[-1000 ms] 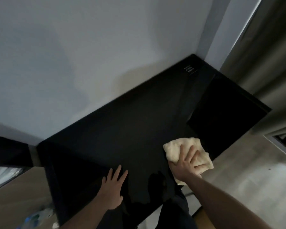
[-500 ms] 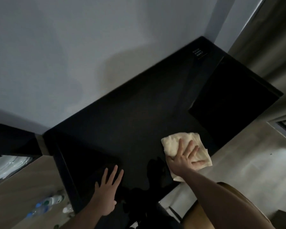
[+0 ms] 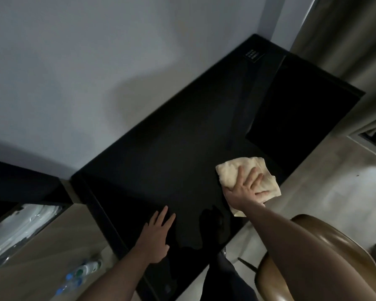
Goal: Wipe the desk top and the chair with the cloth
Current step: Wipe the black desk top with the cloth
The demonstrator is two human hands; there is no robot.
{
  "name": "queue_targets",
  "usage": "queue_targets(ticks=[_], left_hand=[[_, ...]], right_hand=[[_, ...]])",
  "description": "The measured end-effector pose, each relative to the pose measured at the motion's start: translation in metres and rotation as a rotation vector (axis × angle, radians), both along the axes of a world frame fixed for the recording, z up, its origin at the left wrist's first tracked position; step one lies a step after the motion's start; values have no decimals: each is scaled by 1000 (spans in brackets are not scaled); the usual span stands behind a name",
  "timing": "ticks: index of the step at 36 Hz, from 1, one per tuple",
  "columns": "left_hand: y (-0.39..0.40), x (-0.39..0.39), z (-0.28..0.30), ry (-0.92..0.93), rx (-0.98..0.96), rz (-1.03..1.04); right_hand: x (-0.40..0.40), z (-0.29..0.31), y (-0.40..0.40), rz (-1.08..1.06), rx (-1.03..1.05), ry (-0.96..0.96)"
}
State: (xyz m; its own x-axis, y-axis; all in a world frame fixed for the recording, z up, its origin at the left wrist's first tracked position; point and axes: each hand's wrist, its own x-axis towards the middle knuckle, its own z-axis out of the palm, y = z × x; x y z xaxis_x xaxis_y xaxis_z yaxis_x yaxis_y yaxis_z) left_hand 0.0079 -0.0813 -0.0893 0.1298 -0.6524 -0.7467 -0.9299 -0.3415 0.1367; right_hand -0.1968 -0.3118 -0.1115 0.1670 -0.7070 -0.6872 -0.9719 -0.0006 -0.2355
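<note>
Since the earlier frames, more of the brown curved glossy chair [image 3: 326, 246] has been brought into view at lower right, below the right forearm. Across the centre, the black glossy desk top [image 3: 172, 148] is seen running against the pale grey wall [image 3: 85, 72]. Near its lower-right edge, the cream crumpled cloth [image 3: 237, 172] is pressed flat under the spread, straight fingers of the right hand [image 3: 245, 190]. Lower centre, the left hand [image 3: 156, 237] is laid flat and open on the desk, nothing held.
</note>
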Motion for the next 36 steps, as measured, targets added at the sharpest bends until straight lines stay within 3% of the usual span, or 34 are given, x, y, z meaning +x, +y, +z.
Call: queue_targets(ticks=[12,19,24,29,36], left_hand=[[115,78,1,-49,-41,1],[172,117,6,-32,37,12],[183,120,5,1,17,17],[183,123,6,-8,11,-30],[176,123,11,-14,24,-51]], right_hand=[[70,-1,181,11,-60,-17],[107,-5,282,25,-2,-69],[121,-2,339,29,32,-140],[142,1,392,17,50,-81],[147,0,401,-13,78,-87]])
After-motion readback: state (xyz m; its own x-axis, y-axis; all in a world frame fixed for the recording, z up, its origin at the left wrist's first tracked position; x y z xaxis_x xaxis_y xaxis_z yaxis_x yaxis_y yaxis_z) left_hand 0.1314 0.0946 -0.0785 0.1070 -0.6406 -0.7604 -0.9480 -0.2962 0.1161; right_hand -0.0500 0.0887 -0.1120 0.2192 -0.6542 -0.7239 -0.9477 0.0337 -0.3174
